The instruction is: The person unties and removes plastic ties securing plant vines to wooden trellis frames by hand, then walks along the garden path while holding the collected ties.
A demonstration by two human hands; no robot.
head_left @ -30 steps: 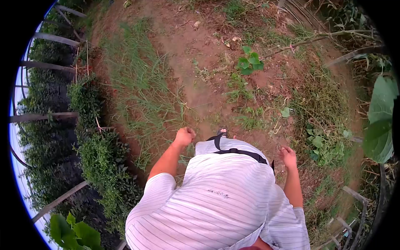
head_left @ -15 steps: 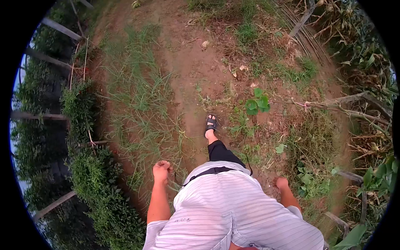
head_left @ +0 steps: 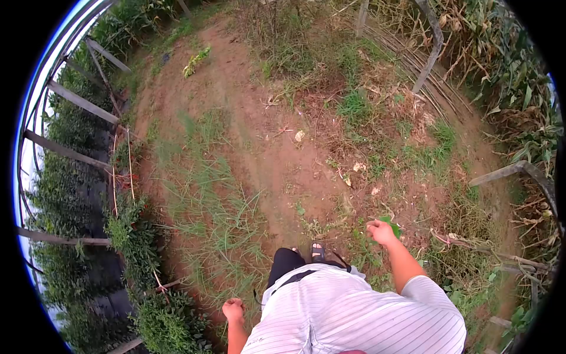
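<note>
My left hand (head_left: 233, 309) hangs low at my left side, its fingers curled in and nothing visible in them. The strip of long thin grassy plants (head_left: 221, 206) grows on the ground ahead of it. My right hand (head_left: 382, 232) swings out in front of my body, fingers loosely bent and partly apart, with no object showing in it. Behind that hand is a broad-leaved green plant (head_left: 394, 226), partly covered by the hand; whether they touch I cannot tell. Below me show my black sandal (head_left: 318, 252) and dark trouser leg (head_left: 285, 263).
A bare dirt path (head_left: 295, 183) runs ahead. Leafy bushes (head_left: 168, 327) and wooden posts (head_left: 82, 103) line the left. Right, a dry branch (head_left: 471, 243) lies across weeds, near a bent post (head_left: 519, 168) and drying corn plants (head_left: 495, 76). A yellow-green plant (head_left: 196, 62) lies farther ahead.
My body has moved forward along the path, and the view has tilted up. The right hand has swung forward; the left has dropped back. The broad-leaved plant is now beside my right hand.
</note>
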